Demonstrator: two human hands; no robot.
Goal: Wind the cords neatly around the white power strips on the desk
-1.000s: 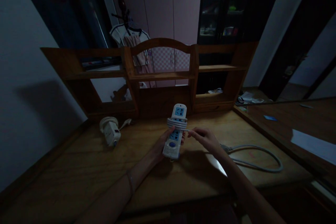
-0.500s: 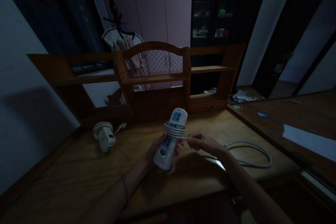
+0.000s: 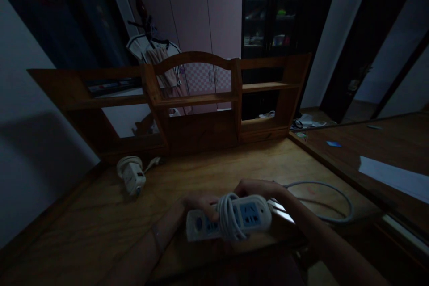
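Now the power strip (image 3: 259, 214) lies crosswise in the left hand (image 3: 203, 203), its button end to the left and its blue sockets facing up toward the camera. Half a second ago it slanted away toward the shelf; since then it has swung round and dropped closer to the desk's front edge. The pale cord (image 3: 230, 216) is wound in several turns about its middle, just right of the left thumb.

The left fingers are gripping the strip beside those turns. The right hand (image 3: 256, 187) has moved from the strip's side to behind its far side; its fingertips are hidden there, so I cannot tell whether they hold the cord.

To the right of the right fingers, past the wrist, a grey loop of cable (image 3: 350, 208) rests on the desk (image 3: 187, 174), near its right edge. Well to the left of the left fingers, a white socket block (image 3: 134, 178) sits with its own cord coiled behind it, unmoved. Beyond both hands, a stretch of bare wood runs back to the shelf (image 3: 197, 99). Nearer the body than the fingers, the front edge leaves only a narrow band of wood.
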